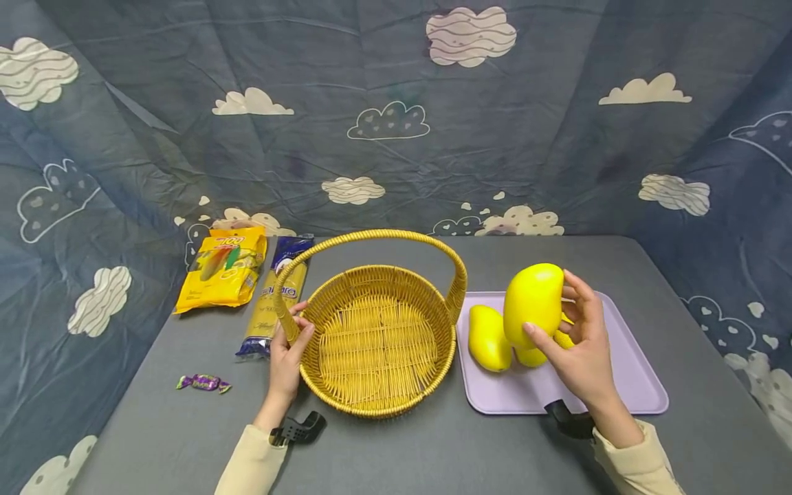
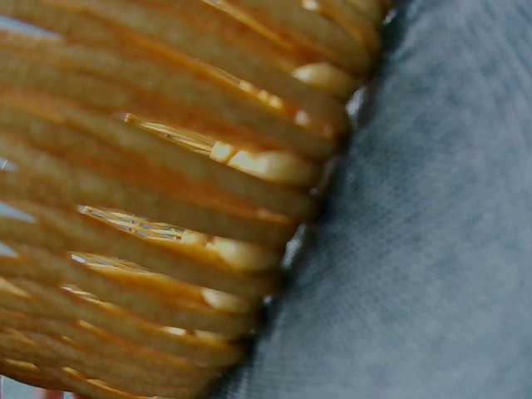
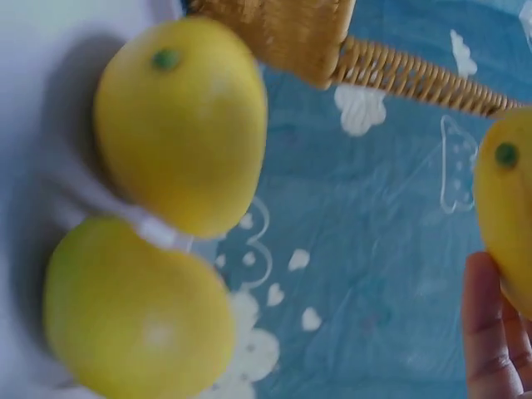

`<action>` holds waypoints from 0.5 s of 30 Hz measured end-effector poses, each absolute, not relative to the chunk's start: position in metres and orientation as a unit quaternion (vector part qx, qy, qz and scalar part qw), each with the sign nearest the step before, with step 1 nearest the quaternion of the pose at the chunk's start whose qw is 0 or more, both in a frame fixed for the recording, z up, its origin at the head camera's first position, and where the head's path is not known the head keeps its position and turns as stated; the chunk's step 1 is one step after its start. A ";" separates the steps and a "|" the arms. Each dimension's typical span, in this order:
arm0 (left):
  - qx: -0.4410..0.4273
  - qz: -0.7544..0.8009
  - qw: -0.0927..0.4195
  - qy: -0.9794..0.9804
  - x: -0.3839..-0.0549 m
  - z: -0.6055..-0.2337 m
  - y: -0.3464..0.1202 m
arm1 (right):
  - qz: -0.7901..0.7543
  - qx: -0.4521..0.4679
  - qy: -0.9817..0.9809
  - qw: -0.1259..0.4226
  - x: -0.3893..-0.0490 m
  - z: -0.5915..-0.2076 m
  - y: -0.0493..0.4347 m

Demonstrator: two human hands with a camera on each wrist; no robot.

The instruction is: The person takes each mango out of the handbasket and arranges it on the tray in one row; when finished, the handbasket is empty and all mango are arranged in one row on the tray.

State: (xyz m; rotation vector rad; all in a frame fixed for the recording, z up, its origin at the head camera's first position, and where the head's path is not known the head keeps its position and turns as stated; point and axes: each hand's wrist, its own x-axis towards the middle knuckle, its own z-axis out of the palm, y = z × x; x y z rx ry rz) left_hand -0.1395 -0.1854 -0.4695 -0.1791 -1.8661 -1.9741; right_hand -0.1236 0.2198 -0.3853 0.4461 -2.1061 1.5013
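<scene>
My right hand (image 1: 584,344) holds a yellow mango (image 1: 533,302) up over the lilac tray (image 1: 631,385), thumb in front and fingers behind it. In the right wrist view, that mango (image 3: 509,199) shows at the right edge beside my fingers (image 3: 486,332). Another mango (image 1: 489,338) lies at the tray's left side, and more yellow fruit shows partly hidden behind the held one. My left hand (image 1: 287,361) grips the round wicker basket (image 1: 377,344) at its left side, where the tall handle meets the rim. Nothing lies inside the basket. Its woven wall (image 2: 166,191) fills much of the left wrist view.
Left of the basket lie a spaghetti pack (image 1: 275,295) and a yellow bag (image 1: 224,268) with a mango picture. A purple-wrapped candy (image 1: 203,383) sits nearer on the grey table (image 1: 421,454). A cloud-patterned curtain (image 1: 396,165) hangs behind.
</scene>
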 end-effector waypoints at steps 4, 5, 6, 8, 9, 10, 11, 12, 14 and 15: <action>-0.060 -0.709 0.205 -0.672 -0.136 -0.465 -0.182 | 0.559 0.128 -0.777 0.260 -0.124 -0.390 0.236; -0.062 -0.709 0.205 -0.672 -0.135 -0.463 -0.181 | 0.559 0.120 -0.778 0.260 -0.124 -0.392 0.239; -0.063 -0.706 0.206 -0.674 -0.134 -0.460 -0.180 | 0.558 0.113 -0.780 0.260 -0.124 -0.393 0.244; -0.064 -0.700 0.208 -0.680 -0.131 -0.455 -0.178 | 0.553 0.097 -0.784 0.264 -0.125 -0.395 0.252; -0.066 -0.698 0.208 -0.682 -0.130 -0.452 -0.177 | 0.550 0.087 -0.787 0.267 -0.126 -0.396 0.256; -0.066 -0.694 0.208 -0.686 -0.130 -0.450 -0.176 | 0.544 0.076 -0.791 0.270 -0.126 -0.397 0.260; -0.066 -0.691 0.209 -0.688 -0.129 -0.448 -0.176 | 0.539 0.062 -0.794 0.273 -0.127 -0.398 0.264; -0.065 -0.689 0.209 -0.690 -0.129 -0.447 -0.176 | 0.534 0.048 -0.798 0.275 -0.128 -0.399 0.269; -0.066 -0.689 0.210 -0.690 -0.129 -0.446 -0.176 | 0.523 0.013 -0.807 0.273 -0.130 -0.401 0.278; -0.067 -0.689 0.210 -0.690 -0.129 -0.445 -0.176 | 0.517 -0.008 -0.812 0.271 -0.131 -0.402 0.283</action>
